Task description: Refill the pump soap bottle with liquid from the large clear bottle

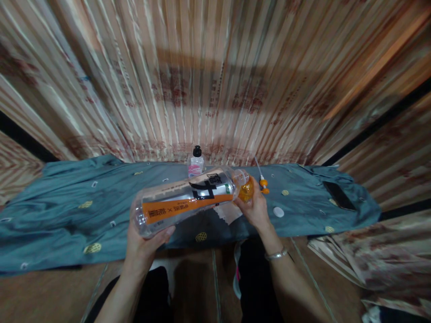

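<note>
My left hand (144,244) is wrapped round the base of a large clear plastic bottle (188,197) with an orange and black label. The bottle lies tilted nearly level, its neck pointing right. At that neck, my right hand (254,204) is closed round a small orange-tinted bottle (246,190). The two mouths are close together; whether they touch I cannot tell. Just beyond my right hand, an orange pump top (264,185) with a thin clear tube rests on the cloth. Under the small bottle lies a piece of white tissue (229,212).
A small clear bottle with a black cap (196,161) stands behind the large one. Right of my hands are a white round cap (278,211) and a black phone (339,195). Green cloth (111,197) covers the table, and a pleated curtain (202,80) hangs behind it.
</note>
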`<act>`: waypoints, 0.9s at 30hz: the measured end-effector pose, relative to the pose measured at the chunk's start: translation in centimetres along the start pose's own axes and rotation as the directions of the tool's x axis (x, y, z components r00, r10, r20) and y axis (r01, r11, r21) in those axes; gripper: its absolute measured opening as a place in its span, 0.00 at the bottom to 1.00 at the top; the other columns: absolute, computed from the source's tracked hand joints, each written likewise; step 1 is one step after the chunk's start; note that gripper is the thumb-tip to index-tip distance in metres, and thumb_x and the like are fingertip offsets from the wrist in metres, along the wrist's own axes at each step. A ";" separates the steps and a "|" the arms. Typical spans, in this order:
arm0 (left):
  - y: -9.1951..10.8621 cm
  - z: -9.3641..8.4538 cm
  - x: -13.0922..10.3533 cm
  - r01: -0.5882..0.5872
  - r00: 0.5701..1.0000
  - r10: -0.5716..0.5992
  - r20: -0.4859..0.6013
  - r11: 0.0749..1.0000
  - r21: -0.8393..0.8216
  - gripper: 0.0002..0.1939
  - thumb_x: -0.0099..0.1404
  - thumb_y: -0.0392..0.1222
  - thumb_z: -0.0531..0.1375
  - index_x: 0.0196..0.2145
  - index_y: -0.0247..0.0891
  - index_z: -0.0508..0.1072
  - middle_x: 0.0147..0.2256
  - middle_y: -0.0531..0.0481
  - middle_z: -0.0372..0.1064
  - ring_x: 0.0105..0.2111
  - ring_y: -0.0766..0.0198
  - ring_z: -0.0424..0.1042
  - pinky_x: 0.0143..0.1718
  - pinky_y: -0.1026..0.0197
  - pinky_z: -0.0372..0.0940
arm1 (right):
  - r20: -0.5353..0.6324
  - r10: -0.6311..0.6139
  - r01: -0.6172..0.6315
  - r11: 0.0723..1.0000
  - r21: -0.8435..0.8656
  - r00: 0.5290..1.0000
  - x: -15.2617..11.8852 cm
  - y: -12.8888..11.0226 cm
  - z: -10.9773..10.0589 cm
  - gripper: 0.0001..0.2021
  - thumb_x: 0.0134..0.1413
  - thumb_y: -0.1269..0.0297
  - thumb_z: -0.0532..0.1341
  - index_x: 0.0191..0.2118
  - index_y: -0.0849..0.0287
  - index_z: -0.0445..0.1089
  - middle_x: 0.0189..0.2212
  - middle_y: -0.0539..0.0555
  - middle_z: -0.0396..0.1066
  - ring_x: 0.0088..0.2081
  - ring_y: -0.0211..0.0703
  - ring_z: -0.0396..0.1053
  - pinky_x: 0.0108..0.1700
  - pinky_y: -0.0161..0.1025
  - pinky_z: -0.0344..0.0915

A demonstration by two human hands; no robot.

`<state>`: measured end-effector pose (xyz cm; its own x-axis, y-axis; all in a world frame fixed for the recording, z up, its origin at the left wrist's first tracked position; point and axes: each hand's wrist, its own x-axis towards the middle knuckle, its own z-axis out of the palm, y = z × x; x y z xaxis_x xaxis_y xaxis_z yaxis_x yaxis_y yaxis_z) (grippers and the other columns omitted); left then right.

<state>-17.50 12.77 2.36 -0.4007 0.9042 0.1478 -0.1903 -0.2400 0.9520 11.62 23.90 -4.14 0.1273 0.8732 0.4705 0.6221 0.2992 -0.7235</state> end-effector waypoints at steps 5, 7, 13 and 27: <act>-0.3 -0.4 0.3 0.062 0.998 -0.062 -0.013 0.998 0.011 0.30 0.43 0.47 0.84 0.39 0.38 0.75 0.24 0.58 0.73 0.19 0.68 0.66 0.18 0.66 0.63 | -0.014 -0.001 0.000 1.000 -0.019 1.000 0.0 0.2 0.2 0.50 0.53 0.39 0.75 0.74 0.63 0.63 0.66 0.73 0.76 0.65 0.70 0.78 0.65 0.64 0.76; -0.7 -0.8 0.7 0.056 0.998 -0.057 0.017 0.998 0.027 0.30 0.41 0.47 0.84 0.37 0.38 0.76 0.23 0.57 0.73 0.17 0.67 0.67 0.17 0.66 0.62 | -0.015 -0.006 0.005 1.000 -0.026 1.000 0.0 0.3 0.2 0.50 0.54 0.38 0.75 0.74 0.62 0.63 0.66 0.72 0.76 0.65 0.70 0.78 0.65 0.64 0.76; -0.8 -0.7 0.6 0.056 0.998 -0.056 -0.011 0.998 0.001 0.32 0.42 0.46 0.84 0.41 0.38 0.76 0.25 0.58 0.75 0.18 0.69 0.67 0.17 0.67 0.64 | -0.012 -0.010 0.009 0.999 -0.034 1.000 0.1 0.2 0.1 0.51 0.53 0.38 0.74 0.74 0.65 0.63 0.66 0.75 0.75 0.65 0.71 0.77 0.66 0.66 0.75; -1.6 -1.6 1.2 0.042 0.997 -0.042 0.058 0.999 0.006 0.31 0.40 0.44 0.83 0.40 0.39 0.75 0.24 0.58 0.73 0.17 0.66 0.68 0.16 0.65 0.64 | -0.003 0.008 -0.008 0.999 -0.048 1.000 0.1 0.1 0.0 0.52 0.53 0.38 0.75 0.74 0.65 0.63 0.66 0.76 0.76 0.65 0.73 0.77 0.65 0.67 0.76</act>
<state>-19.05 13.65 0.57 -0.3400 0.9324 0.1228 -0.2014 -0.1997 0.9589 11.74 24.05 -4.17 0.1344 0.8744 0.4662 0.6575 0.2733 -0.7022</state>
